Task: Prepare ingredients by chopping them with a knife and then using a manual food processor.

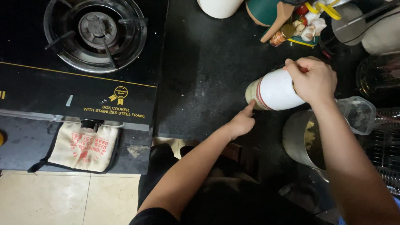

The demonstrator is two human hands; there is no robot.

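Right hand: the right hand (313, 80) is seen clamped around the top end of a white cylindrical container with a red band (273, 91), fingers wrapped over it.
Container: the white container is held tipped on its side above the black stone countertop (200, 75), its base end turned toward the left hand and its top end hidden inside the grip.
Left hand: the left hand (241, 123) is loosely curled, and one extended finger (250, 107) is laid against the lower edge of the container's base; nothing is gripped by it.
Steel pot: a round metal pot with pale yellowish contents (302, 143) is seen just below the container, partly covered by the right forearm.
Plastic tub: a clear plastic tub (358, 114) is placed beside the pot, to its right.
Stove: a black glass gas stove with a round burner (96, 29) is set well to the left of the hands.
Cloth: a cream cloth with red print (87, 146) is hung at the stove's front edge.
Far edge: garlic bulbs (310, 25) and a small brown jar with a gold lid (281, 35) are placed at the back of the counter.
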